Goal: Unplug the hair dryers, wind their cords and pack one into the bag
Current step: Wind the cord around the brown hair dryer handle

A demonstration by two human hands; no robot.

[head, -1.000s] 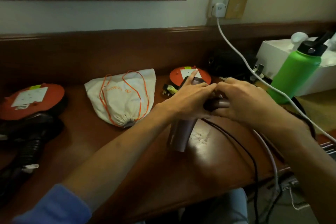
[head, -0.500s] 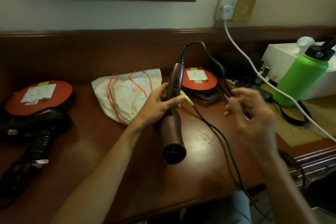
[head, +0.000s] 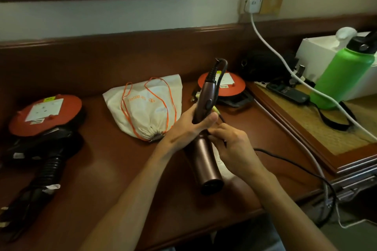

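I find the bronze hair dryer [head: 206,144] at frame centre, held above the desk [head: 98,169] with its long axis running from the nozzle at lower centre up and slightly right to the handle end, where the strain relief points toward the upper middle of the frame. My left hand [head: 189,126] is wrapped round the fold between handle and barrel, thumb pressed across the front and fingers curled behind. My right hand [head: 232,149] sits just right of and below that grip, touching the barrel, its fingertips pinched on the black cord [head: 289,162]. The cord leaves the handle top, bends down the right side of the dryer to those fingers, then trails toward the lower right and over the desk edge; I cannot tell where its plug lies. I judge the coming move to be a wrap of the cord around the body, so the cord must travel across the long axis; the right hand is the nearer one to carry it, the left to steady. The cream drawstring bag [head: 146,108] lies left of the dryer in mid-frame, neck cinched and facing me; its contents are not visible. A second, black hair dryer [head: 40,159] lies at far left on the desk. A white cable [head: 271,47] is plugged in at upper right; it is not evidently a dryer's.
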